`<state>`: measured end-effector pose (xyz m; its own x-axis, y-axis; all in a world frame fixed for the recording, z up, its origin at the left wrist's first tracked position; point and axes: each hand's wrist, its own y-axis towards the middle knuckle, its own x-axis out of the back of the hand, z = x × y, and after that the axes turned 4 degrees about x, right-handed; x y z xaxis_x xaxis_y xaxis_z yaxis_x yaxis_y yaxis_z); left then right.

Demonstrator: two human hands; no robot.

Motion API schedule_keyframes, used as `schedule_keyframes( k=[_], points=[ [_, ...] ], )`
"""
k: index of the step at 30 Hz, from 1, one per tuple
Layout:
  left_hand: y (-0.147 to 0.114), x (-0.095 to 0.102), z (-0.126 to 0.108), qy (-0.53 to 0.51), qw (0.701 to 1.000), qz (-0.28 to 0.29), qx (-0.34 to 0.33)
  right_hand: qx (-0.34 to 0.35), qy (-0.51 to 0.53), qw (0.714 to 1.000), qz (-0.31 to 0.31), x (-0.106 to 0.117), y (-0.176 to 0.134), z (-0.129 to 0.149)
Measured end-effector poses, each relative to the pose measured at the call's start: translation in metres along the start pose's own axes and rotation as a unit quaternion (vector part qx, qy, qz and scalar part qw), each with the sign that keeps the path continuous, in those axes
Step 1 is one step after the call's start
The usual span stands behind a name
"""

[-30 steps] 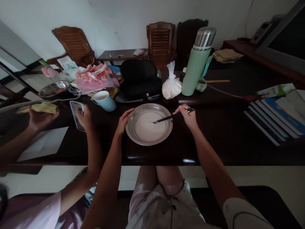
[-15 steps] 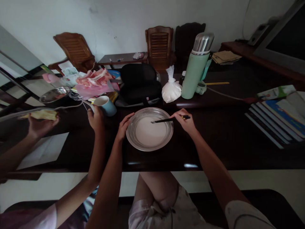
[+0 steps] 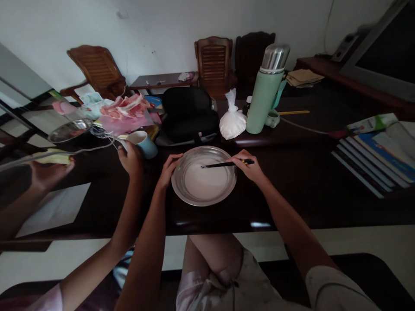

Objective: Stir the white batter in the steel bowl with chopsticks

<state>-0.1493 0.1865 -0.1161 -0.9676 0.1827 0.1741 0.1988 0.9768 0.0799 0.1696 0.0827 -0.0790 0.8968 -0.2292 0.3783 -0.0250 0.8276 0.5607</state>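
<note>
A shiny metal bowl (image 3: 179,188) stands on the dark table, with a smooth whitish liquid (image 3: 207,181) in it. My left hand (image 3: 169,169) is closed on the bowl's left rim, thumb hidden from me. In my right hand (image 3: 249,166) are black chopsticks (image 3: 216,164) with yellow marks near the top. They lean across the right rim, their tips at the liquid near the bowl's middle. Behind the bowl sits a tied clear bag of white powder (image 3: 232,123).
A green thermos (image 3: 266,101), a small cup (image 3: 273,119) and a black bag (image 3: 191,114) stand behind. Left are a blue mug (image 3: 147,144), raw meat (image 3: 125,107) and another person's hands (image 3: 131,159), one holding something pale yellow. Books (image 3: 381,160) lie right.
The chopsticks and my right hand have moved a little to the left over the bowl. My left hand stays on the rim. The view has shifted slightly.
</note>
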Motion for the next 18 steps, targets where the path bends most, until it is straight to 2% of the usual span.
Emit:
schedule_keyframes(
  k=[2, 5, 8, 13, 15, 18],
  points=[
    [0.0, -0.001, 0.0, 0.001, 1.0, -0.003, -0.012, -0.007, -0.003, 0.998, -0.054, 0.006, 0.001, -0.003],
    [-0.002, -0.002, 0.001, 0.005, 0.999, -0.013, -0.034, -0.051, 0.071, 0.99, -0.107, 0.013, 0.002, -0.005],
    [-0.005, -0.002, 0.002, 0.012, 0.999, -0.014, -0.044, -0.082, 0.141, 0.984, -0.071, 0.009, 0.002, -0.002],
    [-0.006, -0.001, 0.0, 0.024, 0.999, -0.011, -0.037, -0.013, 0.08, 0.996, 0.026, -0.005, 0.0, 0.006],
    [-0.007, -0.002, -0.002, 0.021, 0.999, -0.011, -0.034, 0.002, 0.051, 0.998, 0.029, -0.005, 0.0, 0.005],
    [-0.008, -0.002, -0.003, 0.02, 0.999, -0.008, -0.034, -0.002, 0.006, 1.0, -0.024, 0.002, 0.001, -0.001]
  ],
)
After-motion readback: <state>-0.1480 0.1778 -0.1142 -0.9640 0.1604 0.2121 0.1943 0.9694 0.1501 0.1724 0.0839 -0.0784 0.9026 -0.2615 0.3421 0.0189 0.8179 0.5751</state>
